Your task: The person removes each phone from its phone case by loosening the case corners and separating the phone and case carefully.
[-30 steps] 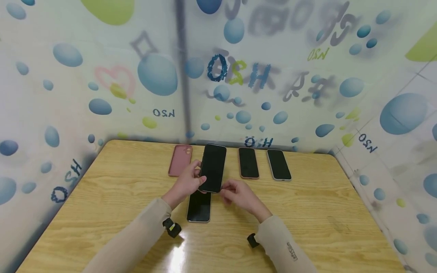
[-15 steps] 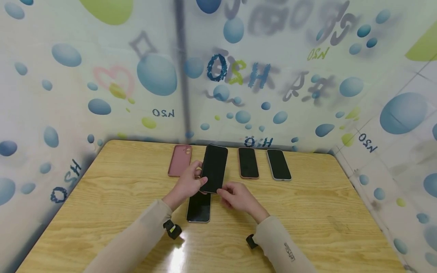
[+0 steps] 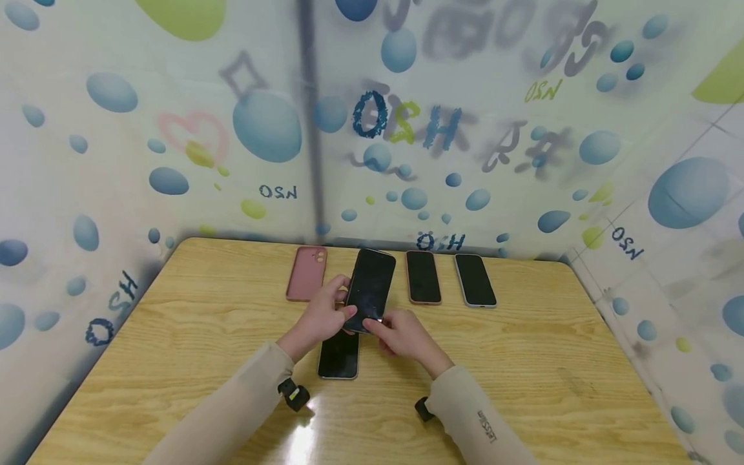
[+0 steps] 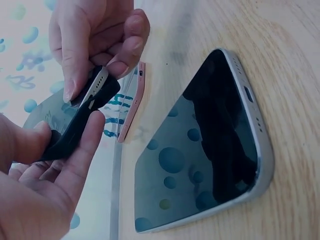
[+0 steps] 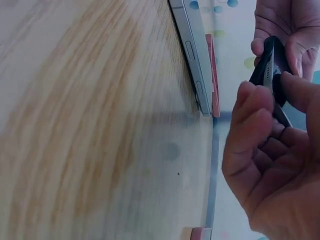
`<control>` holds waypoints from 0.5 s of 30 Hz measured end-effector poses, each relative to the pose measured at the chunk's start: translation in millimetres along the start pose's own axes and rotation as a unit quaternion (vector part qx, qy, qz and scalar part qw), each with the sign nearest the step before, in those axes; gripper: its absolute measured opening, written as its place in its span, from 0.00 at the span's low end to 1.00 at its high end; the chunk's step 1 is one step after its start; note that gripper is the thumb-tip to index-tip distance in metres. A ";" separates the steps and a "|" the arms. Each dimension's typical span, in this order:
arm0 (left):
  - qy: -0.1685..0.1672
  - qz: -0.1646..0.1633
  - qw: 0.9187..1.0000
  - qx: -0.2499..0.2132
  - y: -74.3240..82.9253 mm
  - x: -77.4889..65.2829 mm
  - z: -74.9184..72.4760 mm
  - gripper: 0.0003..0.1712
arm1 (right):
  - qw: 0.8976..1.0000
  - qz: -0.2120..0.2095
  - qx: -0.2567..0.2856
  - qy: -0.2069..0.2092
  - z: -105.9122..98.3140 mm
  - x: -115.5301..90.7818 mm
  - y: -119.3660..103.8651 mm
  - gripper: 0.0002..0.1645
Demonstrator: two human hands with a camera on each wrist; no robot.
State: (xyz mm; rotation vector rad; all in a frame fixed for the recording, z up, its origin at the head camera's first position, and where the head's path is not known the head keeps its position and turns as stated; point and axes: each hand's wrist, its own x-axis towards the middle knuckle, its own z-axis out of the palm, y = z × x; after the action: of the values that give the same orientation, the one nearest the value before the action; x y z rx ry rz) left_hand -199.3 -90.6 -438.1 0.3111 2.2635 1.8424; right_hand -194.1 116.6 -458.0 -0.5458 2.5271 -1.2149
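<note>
My left hand (image 3: 322,313) grips a black-screened smartphone (image 3: 372,284) by its left side, thumb over the front, fingers behind. The phone is held up at a tilt above the table. A black phone case (image 4: 107,92) wraps it and stands away from its silver bottom edge, where speaker holes show in the left wrist view. My right hand (image 3: 409,336) pinches the lower right corner, its thumb on the screen and the other fingers curled beneath. Under the held phone a second smartphone (image 3: 339,356) with a silver frame lies face up, its upper part hidden in the head view.
On the wooden table (image 3: 523,361), a pink phone case (image 3: 305,278) lies at the back left. A pink-edged phone (image 3: 423,279) and a white-edged phone (image 3: 475,281) lie at the back right. A patterned wall (image 3: 494,129) rises behind the table.
The held phone has tilted clockwise and shifted slightly right. My right hand has moved from beside its lower corner onto it, with the thumb now over the screen.
</note>
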 end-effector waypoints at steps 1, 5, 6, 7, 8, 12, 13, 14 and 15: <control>-0.002 0.003 1.000 -0.001 -0.1 -0.3 -0.1 0.15 | 1.000 0.001 -0.001 0.003 0.6 0.2 0.2 0.30; 0.005 0.004 1.000 0.018 -0.5 -0.8 0.0 0.14 | 1.000 0.004 0.008 0.020 1.9 -0.2 0.7 0.28; 0.008 0.002 1.000 0.029 -1.0 -0.2 -0.3 0.14 | 1.000 0.005 0.012 0.024 2.3 -0.4 1.0 0.28; 0.012 0.000 0.999 0.040 -1.3 0.4 -0.5 0.14 | 0.999 0.008 0.019 0.028 2.2 -0.9 0.9 0.28; 0.016 -0.004 0.999 0.051 -1.4 1.1 -0.7 0.14 | 0.999 0.012 0.027 0.031 1.9 -1.5 0.7 0.27; 0.023 -0.019 0.998 0.060 -1.6 4.0 -2.7 0.15 | 0.997 0.023 0.061 0.043 1.3 -3.7 0.8 0.26; 0.021 -0.023 0.998 0.054 -1.4 4.3 -3.2 0.16 | 0.996 0.027 0.072 0.045 0.9 -4.2 0.7 0.26; 0.019 -0.026 0.998 0.051 -1.2 4.8 -3.8 0.16 | 0.995 0.028 0.080 0.046 0.8 -4.6 0.9 0.26; 0.017 -0.029 0.998 0.046 -1.1 5.3 -4.3 0.16 | 0.995 0.029 0.087 0.048 0.5 -5.0 1.1 0.26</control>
State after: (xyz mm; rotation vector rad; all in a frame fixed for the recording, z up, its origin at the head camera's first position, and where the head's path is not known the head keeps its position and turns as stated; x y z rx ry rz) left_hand -205.7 -93.3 -438.5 0.2277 2.3590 1.7316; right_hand -189.7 119.2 -458.7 -0.3776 2.4616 -1.4540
